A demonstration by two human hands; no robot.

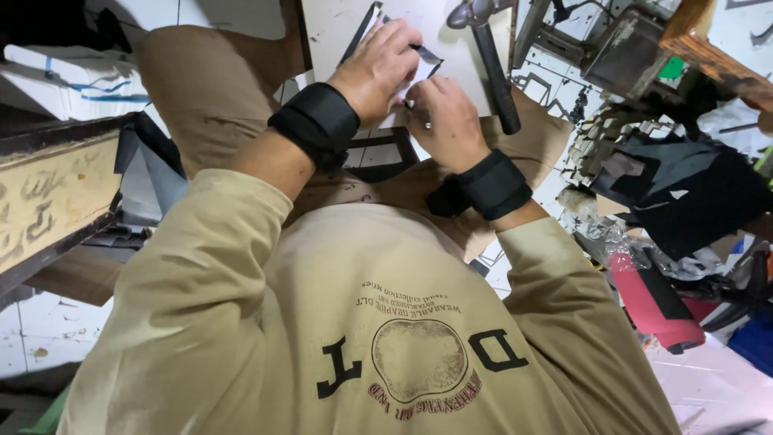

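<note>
Black strips of a thin, leather-like sheet (425, 53) lie on a pale work board (451, 40) at the top of the head view, and both hands meet over them. The left hand (377, 68) presses down flat on the strip, fingers curled forward over its far end, so that part of the dark piece pokes out beyond the knuckles. The right hand (441, 119) sits just beside it, touching it at the thumb side, with fingers closed in a pinch around a small slim tool (412, 105) whose pale tip shows between the two hands; what kind of tool it is cannot be made out. Each wrist carries a broad black wrist strap (316, 122), and beige sleeves run back to a beige printed shirt (378, 322).

A hammer (491, 60) with a dark handle and metal head lies on the board just to the right of the right hand, apart from it. Further right, a heap of dark scraps (684, 193) and a red roll (652, 302) rest on the tiled floor. At the left stands a worn wooden bench edge (48, 201), with white stacked sheets (72, 76) behind it.
</note>
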